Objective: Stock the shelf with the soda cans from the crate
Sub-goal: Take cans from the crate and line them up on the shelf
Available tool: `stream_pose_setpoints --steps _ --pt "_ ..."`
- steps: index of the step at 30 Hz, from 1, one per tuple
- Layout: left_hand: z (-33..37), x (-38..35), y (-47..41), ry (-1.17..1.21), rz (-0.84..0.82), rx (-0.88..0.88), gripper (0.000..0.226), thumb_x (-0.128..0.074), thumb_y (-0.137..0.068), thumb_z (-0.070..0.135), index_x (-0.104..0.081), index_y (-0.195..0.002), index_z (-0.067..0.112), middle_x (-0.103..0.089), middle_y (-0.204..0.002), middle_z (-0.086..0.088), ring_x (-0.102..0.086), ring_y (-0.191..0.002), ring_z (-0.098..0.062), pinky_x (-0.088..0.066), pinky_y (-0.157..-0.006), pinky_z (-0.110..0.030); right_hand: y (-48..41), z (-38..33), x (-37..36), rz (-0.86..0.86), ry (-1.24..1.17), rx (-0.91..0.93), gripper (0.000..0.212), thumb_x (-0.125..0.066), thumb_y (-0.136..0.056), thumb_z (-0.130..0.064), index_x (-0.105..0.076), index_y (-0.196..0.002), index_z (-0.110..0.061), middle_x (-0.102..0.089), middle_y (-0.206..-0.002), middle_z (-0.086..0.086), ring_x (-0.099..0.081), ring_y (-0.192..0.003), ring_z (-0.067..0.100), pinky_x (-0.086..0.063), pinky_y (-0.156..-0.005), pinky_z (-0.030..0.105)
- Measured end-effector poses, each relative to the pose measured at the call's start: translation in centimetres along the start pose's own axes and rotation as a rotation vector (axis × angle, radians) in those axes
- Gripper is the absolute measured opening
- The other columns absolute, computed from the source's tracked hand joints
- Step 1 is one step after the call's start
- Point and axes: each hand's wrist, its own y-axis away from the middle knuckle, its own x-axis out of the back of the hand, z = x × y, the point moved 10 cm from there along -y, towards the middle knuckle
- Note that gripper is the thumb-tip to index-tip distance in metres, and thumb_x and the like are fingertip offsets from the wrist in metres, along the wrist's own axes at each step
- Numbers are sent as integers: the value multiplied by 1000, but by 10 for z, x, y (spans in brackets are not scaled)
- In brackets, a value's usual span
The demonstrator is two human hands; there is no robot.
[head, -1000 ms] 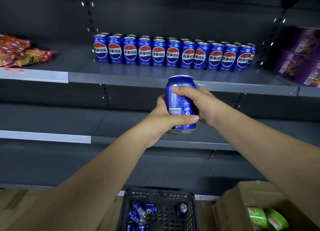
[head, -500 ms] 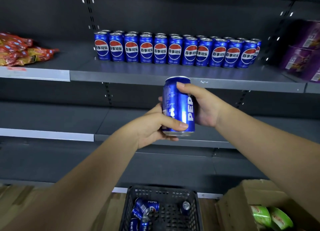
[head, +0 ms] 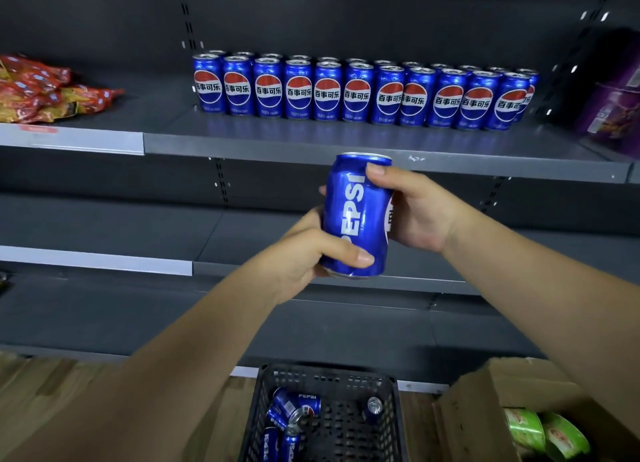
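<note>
I hold one blue soda can point(head: 353, 215) upright in front of the shelves, below the top shelf's front edge. My left hand point(head: 304, 257) grips its lower part with the thumb across the front. My right hand point(head: 415, 208) wraps its upper part from the right, thumb near the rim. On the top shelf point(head: 311, 143) stand two rows of several blue cans point(head: 356, 91), logos facing out. The black plastic crate point(head: 325, 378) sits on the floor below, with several cans point(head: 294, 409) lying in it.
Red snack bags point(head: 45, 91) lie at the shelf's left end and purple boxes point(head: 613, 111) at its right. The middle shelf point(head: 104, 233) is bare. A cardboard box point(head: 471, 402) with green packs point(head: 543, 434) stands right of the crate on the wooden floor.
The can has been turned in my hands: its label side with the barcode faced me, now the white lettering does. Both hands kept their hold at about the same height.
</note>
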Motion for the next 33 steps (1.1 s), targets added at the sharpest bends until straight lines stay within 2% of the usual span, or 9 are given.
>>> stream_pose_setpoints --steps 2,4,9,14,18,24,28,32,33 --pt "-3 -11 2 33 -46 5 90 -75 -39 6 -50 -126 15 -70 -102 0 -68 -90 -16 -54 -74 -31 3 3 2 2 -15 -12 62 -90 -34 -42 -74 -86 -12 -70 -98 12 -68 -86 24 -55 -82 38" --pt "-2 -17 0 54 6 -4 84 -74 -49 8 -46 -128 17 -69 -106 1 -68 -89 -17 -56 -72 -33 5 2 9 96 -51 -5 44 -80 -54 -33 -70 -89 -9 -69 -93 13 -67 -79 24 -57 -75 37" --pt "5 -32 -2 -248 215 -53 71 -86 -63 29 -43 -119 20 -64 -108 8 -67 -88 -7 -56 -63 -28 14 0 38 331 12 61 28 -70 -76 -31 -62 -88 -7 -68 -71 10 -65 -61 23 -54 -57 29" --pt "6 -50 -4 -219 65 -22 63 -74 -55 27 -54 -115 19 -68 -89 8 -65 -70 -5 -48 -49 -25 29 -6 39 159 -60 49 48 -82 -58 -34 -63 -95 -9 -70 -86 9 -69 -76 21 -58 -71 33" --pt "-1 -69 -7 -172 16 29 69 -78 -59 23 -49 -120 21 -68 -103 6 -68 -83 -10 -55 -56 -30 39 -6 57 273 -101 51 48 -75 -61 -30 -60 -101 -8 -67 -82 11 -66 -70 24 -57 -61 32" --pt "-3 -78 -23 -568 305 -61 77 -87 -57 31 -41 -119 21 -55 -105 10 -61 -93 -11 -56 -71 -33 62 -20 91 593 60 164 40 -83 -67 -19 -57 -98 -19 -68 -72 -1 -66 -58 14 -54 -54 25" --pt "1 -81 -35 -573 291 -108 68 -78 -43 38 -56 -105 20 -67 -90 4 -67 -79 -14 -59 -69 -41 64 -26 98 565 71 163 60 -82 -68 -23 -50 -117 -17 -67 -92 2 -67 -69 13 -55 -59 24" --pt "-2 -80 -40 -502 257 -113 56 -85 -48 31 -61 -98 25 -68 -97 0 -67 -88 -16 -57 -78 -40 62 -17 104 405 103 113 112 -88 -52 -25 -20 -141 -23 -59 -109 -4 -63 -94 13 -50 -89 31" --pt "-4 -81 -41 -477 240 -115 51 -86 -53 25 -60 -97 26 -68 -96 0 -66 -87 -16 -57 -78 -38 64 -12 107 373 108 98 110 -87 -53 -20 -21 -141 -20 -60 -108 -3 -64 -95 13 -50 -88 31"
